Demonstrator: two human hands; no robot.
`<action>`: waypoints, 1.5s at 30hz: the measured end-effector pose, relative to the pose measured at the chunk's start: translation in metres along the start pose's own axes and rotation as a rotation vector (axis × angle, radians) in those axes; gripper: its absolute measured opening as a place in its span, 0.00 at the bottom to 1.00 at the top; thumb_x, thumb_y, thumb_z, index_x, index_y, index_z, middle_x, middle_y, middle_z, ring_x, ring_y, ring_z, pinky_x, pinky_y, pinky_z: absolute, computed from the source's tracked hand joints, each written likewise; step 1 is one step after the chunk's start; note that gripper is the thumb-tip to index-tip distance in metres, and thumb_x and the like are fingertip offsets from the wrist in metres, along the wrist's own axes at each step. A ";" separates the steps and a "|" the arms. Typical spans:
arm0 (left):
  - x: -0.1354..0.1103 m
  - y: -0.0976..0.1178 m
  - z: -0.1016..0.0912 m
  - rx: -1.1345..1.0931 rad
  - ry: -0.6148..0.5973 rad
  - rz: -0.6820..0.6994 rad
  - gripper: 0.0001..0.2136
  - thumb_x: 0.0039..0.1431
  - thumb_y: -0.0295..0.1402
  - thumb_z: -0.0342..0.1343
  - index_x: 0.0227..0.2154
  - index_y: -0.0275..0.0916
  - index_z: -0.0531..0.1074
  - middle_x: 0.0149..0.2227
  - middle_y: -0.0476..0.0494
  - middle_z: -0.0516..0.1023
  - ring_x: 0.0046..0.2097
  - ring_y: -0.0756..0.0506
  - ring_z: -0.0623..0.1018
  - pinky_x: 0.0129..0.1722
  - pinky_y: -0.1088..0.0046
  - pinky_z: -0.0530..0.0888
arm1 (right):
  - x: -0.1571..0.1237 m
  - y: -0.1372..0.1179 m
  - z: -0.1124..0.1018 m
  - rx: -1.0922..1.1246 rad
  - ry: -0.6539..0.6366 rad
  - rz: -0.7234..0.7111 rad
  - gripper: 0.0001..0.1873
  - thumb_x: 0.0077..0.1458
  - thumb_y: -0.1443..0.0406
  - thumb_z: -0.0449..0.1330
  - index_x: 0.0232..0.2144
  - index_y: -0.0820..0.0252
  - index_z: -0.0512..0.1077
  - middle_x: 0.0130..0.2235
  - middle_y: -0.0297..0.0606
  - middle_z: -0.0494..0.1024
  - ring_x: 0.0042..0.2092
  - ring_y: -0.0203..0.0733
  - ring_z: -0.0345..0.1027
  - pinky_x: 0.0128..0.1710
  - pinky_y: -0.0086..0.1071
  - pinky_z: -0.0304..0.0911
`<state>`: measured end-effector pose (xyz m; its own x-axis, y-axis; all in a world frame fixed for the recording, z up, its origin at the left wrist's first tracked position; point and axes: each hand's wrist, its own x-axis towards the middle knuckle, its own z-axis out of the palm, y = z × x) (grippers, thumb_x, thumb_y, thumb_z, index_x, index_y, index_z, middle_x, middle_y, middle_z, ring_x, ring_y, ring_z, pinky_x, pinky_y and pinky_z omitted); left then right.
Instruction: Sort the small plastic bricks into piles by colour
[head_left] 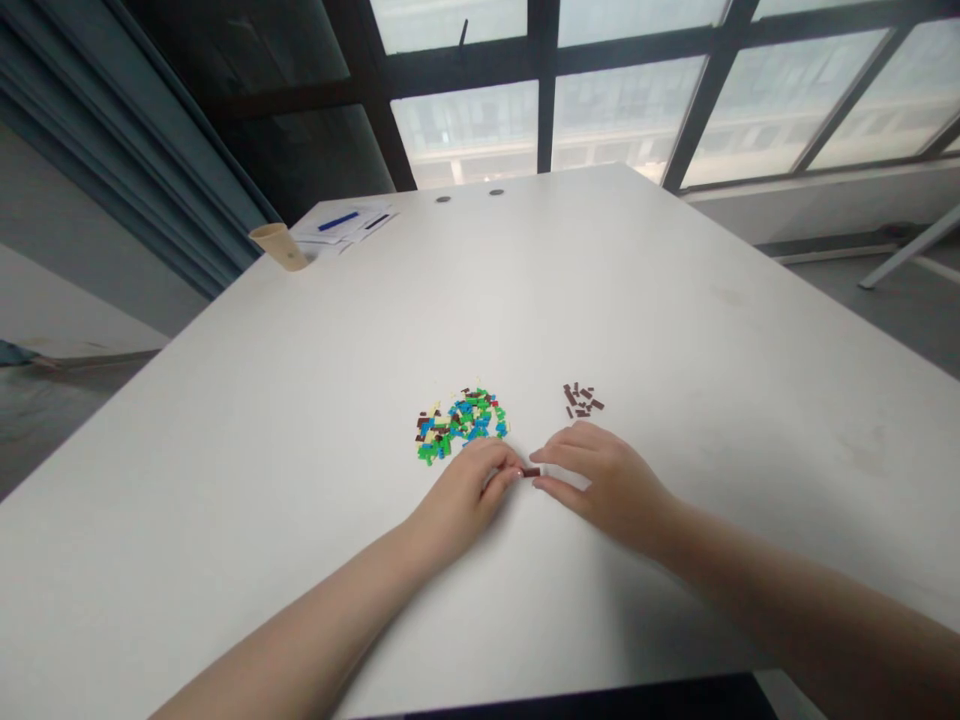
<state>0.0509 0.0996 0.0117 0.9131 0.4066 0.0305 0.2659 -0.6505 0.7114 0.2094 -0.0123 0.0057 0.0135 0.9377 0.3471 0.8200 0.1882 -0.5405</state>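
Note:
Near the front of the white table, my left hand (474,490) pinches the left end of a small dark brown toy brick (532,472) between thumb and fingertips. My right hand (604,480) is open at the brick's other end, its thumb and forefinger apart on either side of it. Whether a fingertip touches the brick I cannot tell. Just beyond my left hand lies a loose pile of tiny green, blue, brown and pale yellow bricks (477,418), partly behind my fingers. A smaller group of brown bricks (582,397) lies beyond my right hand.
A paper cup (280,247) stands at the table's (480,290) far left edge, beside papers (352,218) with a blue pen (338,221) on them. Two round grommets are at the far edge, below the windows. A dark edge shows at the bottom, close to me.

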 end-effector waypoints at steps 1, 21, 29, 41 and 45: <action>0.000 0.000 0.002 -0.013 -0.008 -0.016 0.08 0.59 0.30 0.45 0.28 0.40 0.68 0.32 0.47 0.73 0.38 0.48 0.71 0.40 0.70 0.67 | 0.000 0.000 0.000 -0.010 -0.017 -0.008 0.04 0.53 0.65 0.56 0.32 0.57 0.71 0.33 0.36 0.74 0.36 0.37 0.65 0.38 0.31 0.58; 0.003 -0.013 0.003 0.155 0.029 0.113 0.10 0.60 0.33 0.45 0.38 0.40 0.70 0.40 0.42 0.74 0.44 0.45 0.71 0.46 0.65 0.67 | 0.008 0.026 -0.033 -0.547 -0.190 0.453 0.09 0.54 0.64 0.54 0.30 0.56 0.75 0.32 0.38 0.76 0.36 0.41 0.65 0.32 0.33 0.53; 0.007 -0.020 -0.010 0.232 0.162 0.007 0.09 0.59 0.32 0.46 0.38 0.40 0.69 0.38 0.44 0.75 0.41 0.46 0.73 0.42 0.68 0.69 | 0.011 0.031 -0.039 -0.376 -0.103 0.361 0.11 0.55 0.62 0.53 0.27 0.58 0.73 0.32 0.38 0.75 0.37 0.40 0.65 0.35 0.32 0.53; 0.027 -0.077 -0.039 0.466 0.306 -0.110 0.15 0.58 0.32 0.42 0.46 0.44 0.68 0.50 0.44 0.71 0.53 0.40 0.65 0.48 0.56 0.61 | -0.002 0.000 -0.015 -0.147 -0.535 0.050 0.16 0.52 0.62 0.54 0.15 0.60 0.65 0.20 0.33 0.68 0.24 0.32 0.56 0.25 0.28 0.45; 0.029 -0.070 -0.032 0.528 0.203 -0.105 0.19 0.58 0.27 0.39 0.49 0.49 0.65 0.54 0.50 0.68 0.58 0.39 0.58 0.49 0.50 0.55 | -0.002 -0.001 -0.015 -0.157 -0.552 0.061 0.17 0.53 0.60 0.52 0.16 0.61 0.65 0.20 0.34 0.68 0.24 0.33 0.56 0.26 0.28 0.45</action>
<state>0.0486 0.1779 -0.0147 0.8097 0.5674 0.1498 0.5178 -0.8109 0.2727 0.2170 -0.0186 0.0169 -0.2026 0.9670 -0.1548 0.9027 0.1231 -0.4122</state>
